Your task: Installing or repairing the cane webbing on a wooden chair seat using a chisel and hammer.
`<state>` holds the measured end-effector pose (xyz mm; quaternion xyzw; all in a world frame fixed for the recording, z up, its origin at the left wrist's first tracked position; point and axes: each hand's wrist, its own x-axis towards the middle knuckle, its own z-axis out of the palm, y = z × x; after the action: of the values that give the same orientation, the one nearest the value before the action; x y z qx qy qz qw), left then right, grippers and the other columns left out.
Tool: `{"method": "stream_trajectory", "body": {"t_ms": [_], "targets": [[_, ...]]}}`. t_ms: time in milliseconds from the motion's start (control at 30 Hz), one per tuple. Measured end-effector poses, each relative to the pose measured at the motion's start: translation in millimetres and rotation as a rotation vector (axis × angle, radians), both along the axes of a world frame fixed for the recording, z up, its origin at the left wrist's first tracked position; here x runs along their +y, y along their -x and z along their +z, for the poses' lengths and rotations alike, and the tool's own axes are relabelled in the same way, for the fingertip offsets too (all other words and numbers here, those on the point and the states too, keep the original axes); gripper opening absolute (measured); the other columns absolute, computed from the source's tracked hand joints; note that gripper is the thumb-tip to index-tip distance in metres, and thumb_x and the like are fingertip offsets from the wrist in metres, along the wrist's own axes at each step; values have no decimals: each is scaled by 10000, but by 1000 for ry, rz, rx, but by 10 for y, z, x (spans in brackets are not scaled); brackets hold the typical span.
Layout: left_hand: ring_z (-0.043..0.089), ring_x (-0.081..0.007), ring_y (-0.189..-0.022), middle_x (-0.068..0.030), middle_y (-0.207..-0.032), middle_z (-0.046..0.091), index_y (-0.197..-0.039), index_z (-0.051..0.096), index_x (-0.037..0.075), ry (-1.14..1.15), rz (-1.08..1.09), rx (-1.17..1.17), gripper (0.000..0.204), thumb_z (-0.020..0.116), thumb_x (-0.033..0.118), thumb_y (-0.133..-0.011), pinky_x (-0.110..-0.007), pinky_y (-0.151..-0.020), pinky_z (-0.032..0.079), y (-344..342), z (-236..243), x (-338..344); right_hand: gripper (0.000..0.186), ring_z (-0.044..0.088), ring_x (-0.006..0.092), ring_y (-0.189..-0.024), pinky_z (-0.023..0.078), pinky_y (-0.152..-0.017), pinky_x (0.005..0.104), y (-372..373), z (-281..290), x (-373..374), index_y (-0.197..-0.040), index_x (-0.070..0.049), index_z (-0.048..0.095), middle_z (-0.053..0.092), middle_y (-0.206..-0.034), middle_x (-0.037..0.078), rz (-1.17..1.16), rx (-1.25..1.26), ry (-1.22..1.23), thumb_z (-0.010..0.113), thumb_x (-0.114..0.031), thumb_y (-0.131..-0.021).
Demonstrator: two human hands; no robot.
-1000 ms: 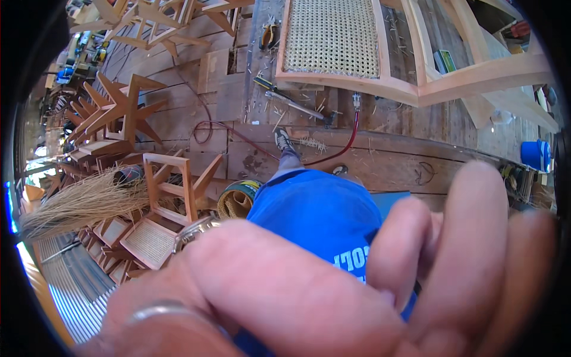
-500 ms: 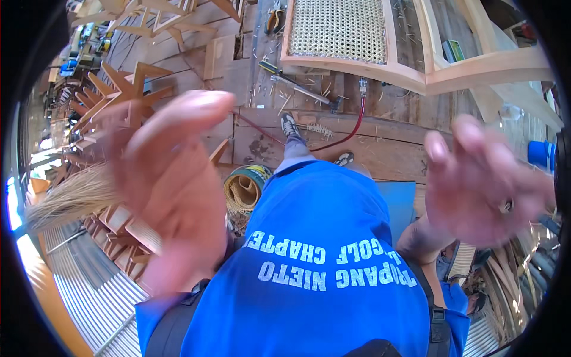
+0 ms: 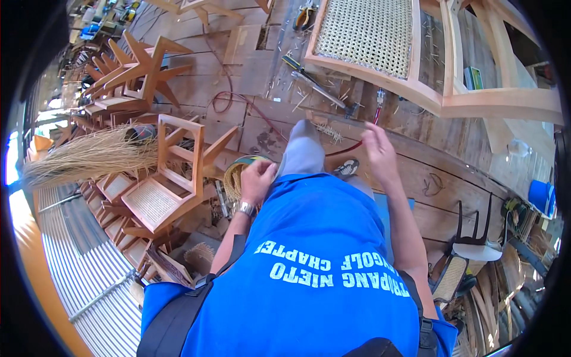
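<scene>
My left hand (image 3: 257,180), with a watch (image 3: 245,208) at its wrist, is curled beside my grey trouser leg (image 3: 304,152); anything between its fingers is hidden. Over the floor at the right, my right hand (image 3: 379,152) reaches forward with fingers stretched and holds nothing visible. Just past its fingertips is a red air hose (image 3: 352,147) with a metal fitting (image 3: 380,96). A hammer (image 3: 324,91) lies ahead, beside a tool with a yellow and dark handle (image 3: 291,62). Beyond the hose lies a wooden chair frame with a woven cane panel (image 3: 364,37).
Wooden chairs (image 3: 156,199) crowd the left, with a straw broom (image 3: 89,157) over them. A roll of cane webbing (image 3: 233,181) stands by my left hand. Pliers (image 3: 304,16) lie far ahead. A blue container (image 3: 541,198) and an upturned chair (image 3: 476,244) are at the right.
Both hands have come down from close, raised positions: the left to beside my leg, the right forward toward the hose. The view has shifted, so more of the chairs at left shows.
</scene>
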<state>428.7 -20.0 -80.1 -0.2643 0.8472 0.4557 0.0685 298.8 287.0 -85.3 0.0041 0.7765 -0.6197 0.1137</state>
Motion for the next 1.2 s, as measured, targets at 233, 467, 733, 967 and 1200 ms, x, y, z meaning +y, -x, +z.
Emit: {"method": "stream_trajectory", "body": {"t_ms": [233,467,733,967,1200], "targets": [[686,-139,-776,-69,-936,703,-1078,642,-18,-444,122,232,307,668,267,-966,-258,-659,544,2181,-666,-407,607,602,369,-1069,506,-935,427,742,-501,-909,-1345,10,500,587,-1188,226,163,322,-602,699,-337,-888],[681,-375,-1052,-247,-1114,703,-1139,675,-43,138,66,-176,780,738,632,-754,-421,-970,506,3483,-1061,-379,493,566,370,-1091,481,-936,475,945,-922,-1307,-1224,-83,554,577,-1162,189,206,358,-981,712,-345,-838],[711,-330,-972,-226,-1005,727,-991,727,-45,324,-107,-301,535,767,447,-785,-419,-850,561,3695,-1229,-525,278,637,384,-1016,529,-764,509,988,-1020,-1354,-1099,-60,568,608,-1080,199,220,218,-1005,628,-243,-899],[638,-153,-723,-24,-835,646,-983,632,41,-835,339,31,222,687,255,-957,-320,-593,539,3552,-1079,-961,302,654,286,-716,522,-668,418,891,-193,-830,-1049,46,558,635,-779,165,287,-213,-203,561,-251,-993],[657,-224,-926,-93,-1033,669,-1067,620,66,-1253,422,282,306,532,357,-1037,-374,-824,587,2949,-486,-1262,503,474,107,-582,434,-603,271,761,754,117,-1176,-12,581,517,-708,-2,78,-218,709,449,-479,-1045]]}}
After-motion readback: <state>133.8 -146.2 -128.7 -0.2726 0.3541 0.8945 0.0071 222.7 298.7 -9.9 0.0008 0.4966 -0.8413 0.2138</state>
